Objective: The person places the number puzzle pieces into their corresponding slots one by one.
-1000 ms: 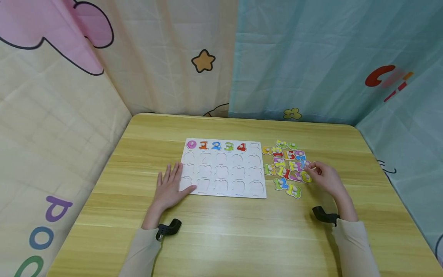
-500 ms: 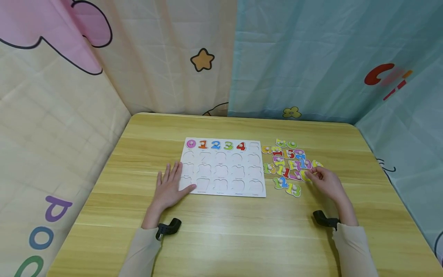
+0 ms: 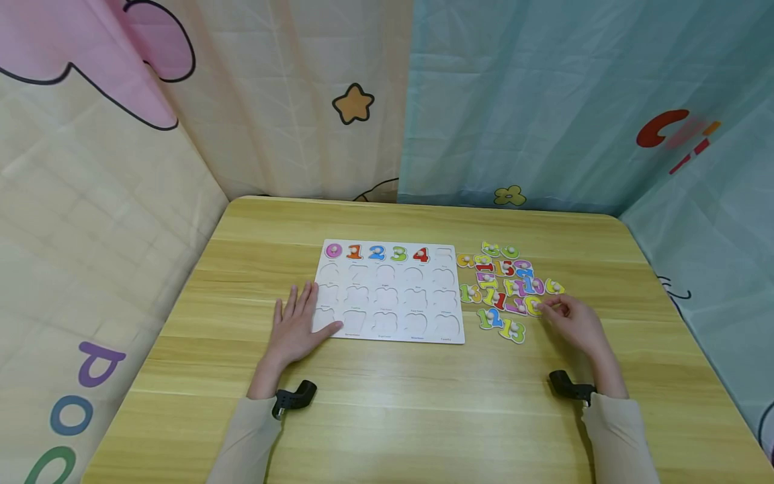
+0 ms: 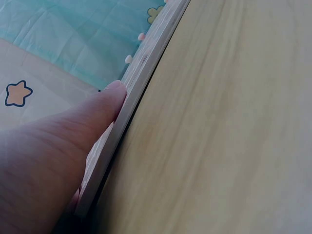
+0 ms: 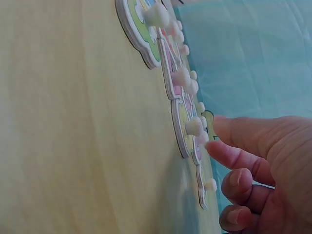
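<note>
My left hand (image 3: pixel 295 331) lies flat on the lower left corner of a white number puzzle board (image 3: pixel 387 344). Its fingers are spread, and in the left wrist view the thumb (image 4: pixel 105 105) presses at the board's edge. Number pieces 0 to 4, such as the red 4 (image 3: pixel 421 255), fill the start of the top row; the other recesses are bare. My right hand (image 3: pixel 574 324) hovers beside a yellow 0 piece (image 3: pixel 534 307) with a white knob (image 5: pixel 194 126). In the right wrist view its thumb and index finger are apart, with nothing between them, and the other fingers curl loosely.
Several colourful knobbed number pieces lie clustered right of the board, among them a green-and-blue 12 (image 3: pixel 490 318) and a yellow piece (image 3: pixel 554 286) at the cluster's right. The wooden table (image 3: pixel 387 417) meets printed curtains (image 3: pixel 514 101) at the back and sides.
My right hand has drawn back from the purple and blue pieces toward the front, to the yellow 0, uncovering the yellow piece at the right. The left hand stays put.
</note>
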Tool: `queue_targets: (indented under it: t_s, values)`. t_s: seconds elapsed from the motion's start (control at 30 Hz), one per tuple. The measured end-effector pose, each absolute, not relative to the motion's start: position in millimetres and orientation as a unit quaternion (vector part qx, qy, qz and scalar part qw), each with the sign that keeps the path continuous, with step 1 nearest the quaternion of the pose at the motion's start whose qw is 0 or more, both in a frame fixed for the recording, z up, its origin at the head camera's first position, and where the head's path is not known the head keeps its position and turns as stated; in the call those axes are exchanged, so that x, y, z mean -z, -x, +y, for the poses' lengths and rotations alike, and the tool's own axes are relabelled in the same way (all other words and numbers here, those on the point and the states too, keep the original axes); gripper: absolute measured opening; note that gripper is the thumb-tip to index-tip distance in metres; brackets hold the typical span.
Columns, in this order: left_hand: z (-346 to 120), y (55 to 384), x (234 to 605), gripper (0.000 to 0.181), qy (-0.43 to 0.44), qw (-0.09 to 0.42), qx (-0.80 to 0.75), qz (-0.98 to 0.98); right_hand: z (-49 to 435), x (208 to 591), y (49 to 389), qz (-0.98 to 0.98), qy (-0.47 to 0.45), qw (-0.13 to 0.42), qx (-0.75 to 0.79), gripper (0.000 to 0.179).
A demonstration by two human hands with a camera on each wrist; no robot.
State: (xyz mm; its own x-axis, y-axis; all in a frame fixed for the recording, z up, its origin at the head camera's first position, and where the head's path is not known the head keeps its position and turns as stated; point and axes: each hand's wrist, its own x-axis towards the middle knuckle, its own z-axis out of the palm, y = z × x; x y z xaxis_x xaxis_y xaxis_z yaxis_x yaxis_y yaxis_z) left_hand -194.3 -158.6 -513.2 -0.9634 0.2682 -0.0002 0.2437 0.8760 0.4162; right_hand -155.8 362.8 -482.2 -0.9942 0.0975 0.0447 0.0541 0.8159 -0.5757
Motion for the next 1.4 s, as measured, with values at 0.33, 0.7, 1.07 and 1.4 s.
queue_targets:
  t_s: [0.33,0.7,1.07,1.4]
  values:
    - [-158.9,193.6,513.4,0.100,-0.131,0.032,-0.212,0.968,372.6,477.5,169.5,-0.952,0.164,0.061,-0.249,0.048]
    - [-158.2,192.1,512.9,0.098,-0.132,0.026,-0.213,0.968,370.3,474.8,196.2,-0.956,0.230,-0.048,-0.176,0.065]
    - [-160.0,192.3,512.5,0.099,-0.129,0.029,-0.208,0.969,347.6,464.6,203.1,-0.973,0.177,-0.014,-0.148,0.050]
    - [-158.5,191.8,515.5,0.100,-0.129,0.030,-0.207,0.969,214.3,457.7,243.4,-0.982,-0.060,0.042,-0.176,0.029]
